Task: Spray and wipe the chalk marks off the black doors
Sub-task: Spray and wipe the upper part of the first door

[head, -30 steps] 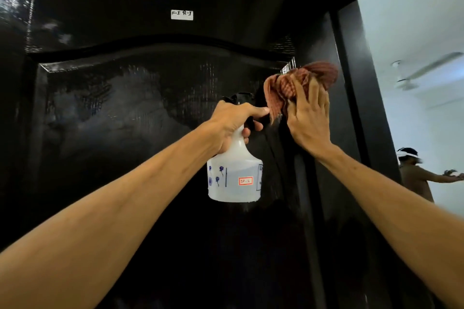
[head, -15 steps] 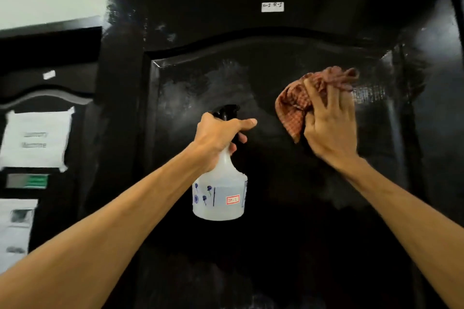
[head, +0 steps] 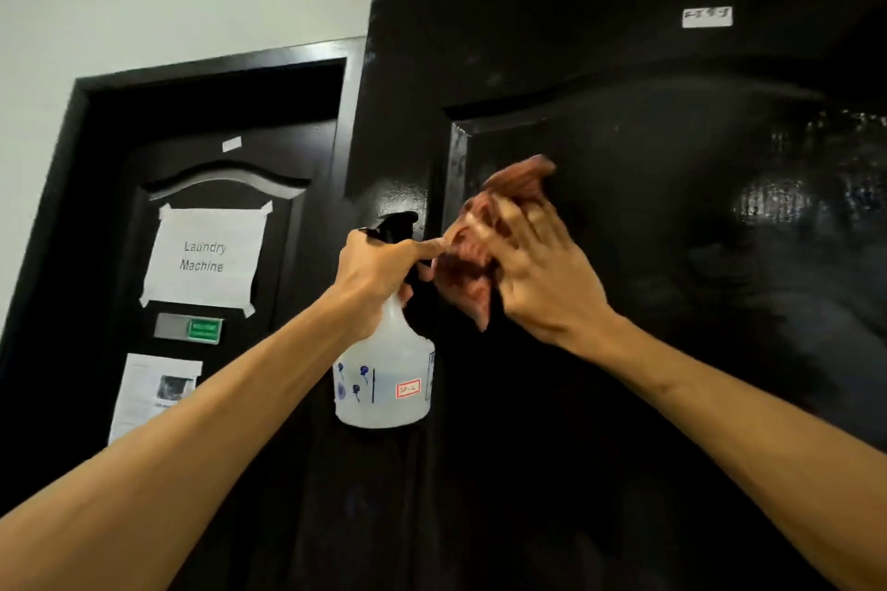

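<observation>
A glossy black door (head: 672,254) with a raised panel fills the right of the head view, streaked wet at its right side. My right hand (head: 537,274) presses a reddish checked cloth (head: 480,264) flat against the panel's left edge; hand and cloth are motion-blurred. My left hand (head: 379,274) grips the neck of a translucent white spray bottle (head: 384,379) with a black trigger head (head: 396,226), held just left of the cloth. No chalk marks are plainly visible.
A second black door (head: 297,149) stands at the left with a taped paper sign reading "Laundry Machine" (head: 206,257), a green plate (head: 204,330) and a printed sheet (head: 153,394). A small white label (head: 707,16) sits near the nearer door's top. White wall above.
My right hand has swept the cloth leftward across the panel from its right edge to its left edge. The view has swung left, revealing the laundry door. The bottle stays in my left hand.
</observation>
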A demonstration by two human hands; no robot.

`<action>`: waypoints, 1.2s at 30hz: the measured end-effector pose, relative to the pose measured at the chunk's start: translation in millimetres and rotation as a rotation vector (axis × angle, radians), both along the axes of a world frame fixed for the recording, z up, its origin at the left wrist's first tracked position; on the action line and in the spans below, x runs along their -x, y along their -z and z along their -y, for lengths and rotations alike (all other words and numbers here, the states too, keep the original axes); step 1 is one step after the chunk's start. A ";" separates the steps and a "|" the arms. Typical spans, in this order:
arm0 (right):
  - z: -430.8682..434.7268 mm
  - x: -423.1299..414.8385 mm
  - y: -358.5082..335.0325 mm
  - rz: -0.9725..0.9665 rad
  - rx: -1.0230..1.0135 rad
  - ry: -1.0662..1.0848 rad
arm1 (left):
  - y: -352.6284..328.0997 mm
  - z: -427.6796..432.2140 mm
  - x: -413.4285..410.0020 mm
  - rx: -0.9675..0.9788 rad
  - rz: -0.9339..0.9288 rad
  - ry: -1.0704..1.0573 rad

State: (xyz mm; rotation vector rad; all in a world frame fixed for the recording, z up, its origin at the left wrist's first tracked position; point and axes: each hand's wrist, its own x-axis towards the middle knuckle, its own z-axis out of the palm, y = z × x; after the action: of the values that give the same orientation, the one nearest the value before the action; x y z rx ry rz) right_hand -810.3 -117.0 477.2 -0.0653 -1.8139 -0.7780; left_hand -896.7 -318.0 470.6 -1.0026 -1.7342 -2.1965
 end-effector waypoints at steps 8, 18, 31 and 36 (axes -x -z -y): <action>67.2 69.7 -27.2 0.017 0.048 -0.016 | -3.3 53.6 40.7 -0.010 0.027 -0.058; 92.0 91.3 12.5 0.204 -0.075 -0.058 | 7.8 75.2 49.4 -0.079 0.084 -0.075; -11.3 -21.5 6.2 -0.019 -0.026 -0.039 | 6.9 -0.9 -39.5 -0.018 0.014 0.158; -66.5 -90.5 9.6 -0.247 0.203 0.011 | 5.9 -56.2 -80.1 0.036 0.020 0.256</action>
State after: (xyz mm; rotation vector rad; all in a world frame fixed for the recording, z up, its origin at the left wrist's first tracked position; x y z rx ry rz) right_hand -719.7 -50.5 467.6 -0.2921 -1.6511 -0.5638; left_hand -816.7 -261.8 464.7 -1.2799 -1.7445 -2.3386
